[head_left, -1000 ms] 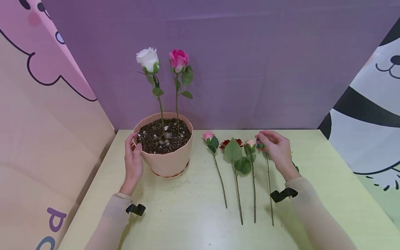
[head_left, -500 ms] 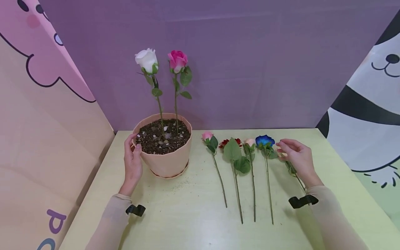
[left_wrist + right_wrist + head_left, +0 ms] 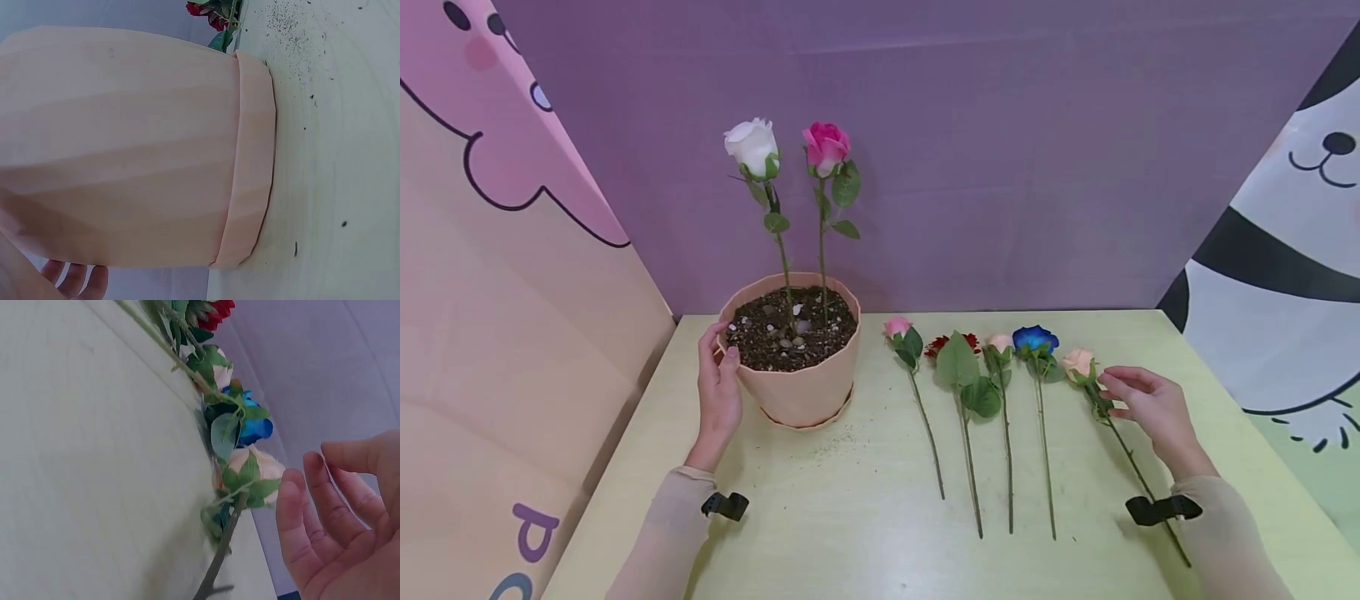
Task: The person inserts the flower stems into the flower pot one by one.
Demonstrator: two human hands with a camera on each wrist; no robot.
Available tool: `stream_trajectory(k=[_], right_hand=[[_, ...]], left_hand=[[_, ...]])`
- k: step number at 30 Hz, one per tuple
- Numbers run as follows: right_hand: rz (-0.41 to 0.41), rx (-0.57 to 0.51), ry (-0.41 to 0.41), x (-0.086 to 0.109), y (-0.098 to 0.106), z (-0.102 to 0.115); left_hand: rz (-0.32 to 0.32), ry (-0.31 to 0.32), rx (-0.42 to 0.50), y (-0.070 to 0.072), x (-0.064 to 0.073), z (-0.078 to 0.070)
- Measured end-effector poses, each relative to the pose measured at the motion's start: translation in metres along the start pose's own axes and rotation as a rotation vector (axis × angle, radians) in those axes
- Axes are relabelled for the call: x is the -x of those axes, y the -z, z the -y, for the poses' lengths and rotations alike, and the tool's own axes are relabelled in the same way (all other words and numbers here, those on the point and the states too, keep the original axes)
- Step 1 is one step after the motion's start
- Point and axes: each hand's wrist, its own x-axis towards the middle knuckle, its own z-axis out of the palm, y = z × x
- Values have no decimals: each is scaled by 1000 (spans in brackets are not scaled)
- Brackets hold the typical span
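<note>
A peach flower pot [image 3: 801, 392] full of dark soil stands at the back left of the table. One white rose [image 3: 752, 148] and one deep pink rose [image 3: 827, 150] rise upright from it. My left hand [image 3: 720, 396] holds the pot's left side near the rim; its fingers [image 3: 75, 278] curve behind the pot wall in the left wrist view. At the right, my right hand [image 3: 1153, 412] hovers beside a pale peach rose [image 3: 1078, 363] lying on the table. The right wrist view shows the right hand's fingers loosely bent, with nothing between them and the rose apart from them.
Left of the peach rose lie a blue rose [image 3: 1035, 339], another pale rose [image 3: 999, 350], a red flower [image 3: 972, 343] under a big leaf, and a pink rose [image 3: 897, 328]. Soil crumbs [image 3: 842, 437] dot the table before the pot. A purple cloth [image 3: 1000, 167] hangs behind.
My right hand has let go of the blue rose, now fully visible on the table, and moved right and nearer to me, beside the peach rose. The left hand stays at the pot.
</note>
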Motion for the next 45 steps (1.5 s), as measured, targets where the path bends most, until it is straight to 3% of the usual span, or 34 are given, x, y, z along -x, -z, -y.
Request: stream_trajectory(k=[8, 15, 28, 37, 45], right_hand=[[77, 64, -58, 12, 10, -18], [104, 81, -39, 14, 13, -30], [124, 163, -58, 16, 19, -32], [210, 287, -111, 14, 21, -31], [224, 286, -109, 14, 21, -37]], left_hand=[[2, -8, 3, -1, 0, 0], [-1, -23, 3, -1, 0, -1], [-11, -38, 4, -1, -1, 1], [-18, -22, -3, 0, -2, 0], [-11, -4, -3, -1, 0, -1]])
